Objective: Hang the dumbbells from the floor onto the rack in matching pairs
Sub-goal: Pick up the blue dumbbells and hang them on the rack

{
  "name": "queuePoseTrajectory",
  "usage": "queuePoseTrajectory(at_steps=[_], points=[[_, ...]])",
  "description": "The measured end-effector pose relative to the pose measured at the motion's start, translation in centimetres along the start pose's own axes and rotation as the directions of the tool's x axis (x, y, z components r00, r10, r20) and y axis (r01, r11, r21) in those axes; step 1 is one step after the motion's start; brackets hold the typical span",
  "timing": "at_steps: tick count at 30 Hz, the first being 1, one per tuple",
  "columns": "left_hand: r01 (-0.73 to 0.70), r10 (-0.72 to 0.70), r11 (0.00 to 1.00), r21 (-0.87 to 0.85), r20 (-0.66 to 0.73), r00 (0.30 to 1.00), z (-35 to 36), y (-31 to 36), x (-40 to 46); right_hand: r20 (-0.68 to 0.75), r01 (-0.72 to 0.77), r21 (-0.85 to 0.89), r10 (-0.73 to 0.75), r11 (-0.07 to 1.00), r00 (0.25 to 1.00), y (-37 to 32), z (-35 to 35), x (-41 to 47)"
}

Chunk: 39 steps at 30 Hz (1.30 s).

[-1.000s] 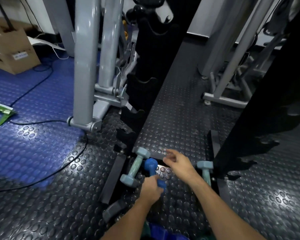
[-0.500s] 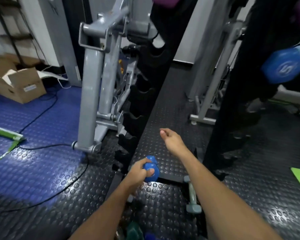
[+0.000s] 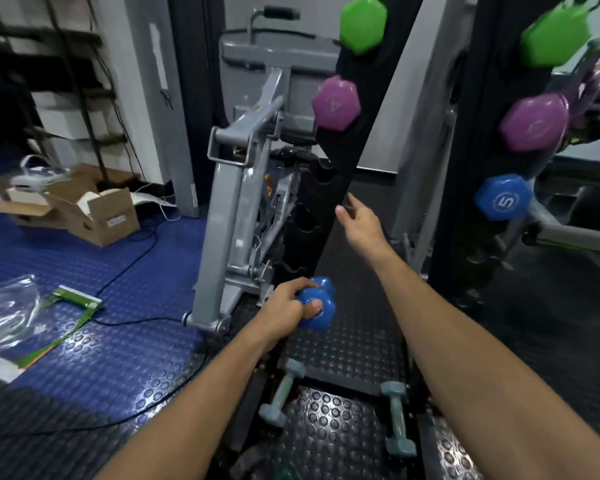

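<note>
Now the left hand (image 3: 284, 306) is wrapped around a blue dumbbell (image 3: 314, 304), thumb pressed on its near head, holding it in the air low down beside the foot of the left rack post (image 3: 329, 174). The right hand (image 3: 362, 225) is held out higher up, fingers loose and spread, gripping nothing, close to the empty notches on that post.

Up on the left post hang a green head (image 3: 362, 24) and below it a purple head (image 3: 336, 102). The right post (image 3: 465, 168) carries the same order: a green head (image 3: 555, 36), a purple one (image 3: 534, 122), then a blue head (image 3: 503, 197) marked 5. The slot on the left post level with that blue one is bare.

Down on the black studded floor (image 3: 343, 344) between the posts lie two pale teal dumbbells, one (image 3: 280, 393) tilted by the left post's foot, the other (image 3: 397, 419) lying lengthwise by the right.

Behind the left post stands a grey machine frame (image 3: 229, 216). Off to the left, on blue matting (image 3: 84, 271), sit an open cardboard box (image 3: 97, 214), a black cable (image 3: 132, 247) and some clear plastic wrap (image 3: 7, 313).
</note>
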<state>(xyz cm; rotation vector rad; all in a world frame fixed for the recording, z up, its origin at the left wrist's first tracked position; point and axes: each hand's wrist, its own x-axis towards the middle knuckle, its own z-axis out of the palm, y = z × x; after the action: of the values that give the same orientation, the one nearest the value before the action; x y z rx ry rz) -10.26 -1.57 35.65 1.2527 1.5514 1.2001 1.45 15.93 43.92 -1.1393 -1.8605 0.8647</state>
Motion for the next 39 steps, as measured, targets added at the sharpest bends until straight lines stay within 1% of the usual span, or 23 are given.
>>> queuePoseTrajectory(at_steps=[4, 7, 10, 14, 16, 21, 24, 31, 36, 39], points=[[-0.065, 0.066, 0.998, 0.014, -0.033, 0.997, -1.8, 4.5, -2.0, -0.056, 0.015, 0.053, -0.013, 0.998, 0.998, -2.5, -0.8, 0.3], [-0.124, 0.127, 0.992, 0.036, -0.098, 0.987, -2.9, 7.4, -3.2, -0.089, -0.002, 0.058, 0.007, 0.998, 0.996, -3.3, -1.0, 0.6], [-0.174, 0.177, 0.984, 0.033, -0.185, 0.967, -4.3, 9.5, -3.5, -0.122, -0.017, 0.023, 0.02, 1.0, 0.992, -3.6, -0.9, 0.7], [-0.209, 0.213, 0.977, 0.04, -0.226, 0.95, -7.0, 11.8, -2.5, -0.186, -0.006, -0.092, -0.011, 0.996, 0.982, -3.8, -0.2, 0.5], [-0.242, 0.247, 0.969, 0.048, -0.247, 0.937, -8.2, 12.8, -1.6, -0.196, 0.008, -0.108, -0.029, 0.994, 0.98, -3.8, 0.1, 0.3], [-0.32, 0.348, 0.935, 0.153, -0.227, 0.91, -9.9, 14.8, 2.5, -0.207, 0.009, -0.158, -0.042, 0.987, 0.977, -3.7, 0.2, 0.7], [-0.359, 0.401, 0.91, 0.208, -0.215, 0.891, -9.9, 15.9, 4.8, -0.207, 0.011, -0.145, -0.041, 0.989, 0.977, -3.7, 0.3, 0.6], [-0.37, 0.429, 0.879, 0.301, -0.161, 0.889, -9.3, 17.1, 9.7, -0.21, 0.021, -0.13, -0.048, 0.991, 0.976, -3.0, 0.7, 1.3], [-0.374, 0.445, 0.851, 0.368, -0.127, 0.887, -9.3, 17.6, 10.7, -0.21, 0.026, -0.123, -0.051, 0.992, 0.976, -2.8, 0.7, 1.4], [-0.38, 0.462, 0.81, 0.447, -0.086, 0.883, -9.1, 17.4, 10.8, -0.22, 0.015, -0.12, -0.041, 0.993, 0.975, -2.6, 0.9, 1.5]])
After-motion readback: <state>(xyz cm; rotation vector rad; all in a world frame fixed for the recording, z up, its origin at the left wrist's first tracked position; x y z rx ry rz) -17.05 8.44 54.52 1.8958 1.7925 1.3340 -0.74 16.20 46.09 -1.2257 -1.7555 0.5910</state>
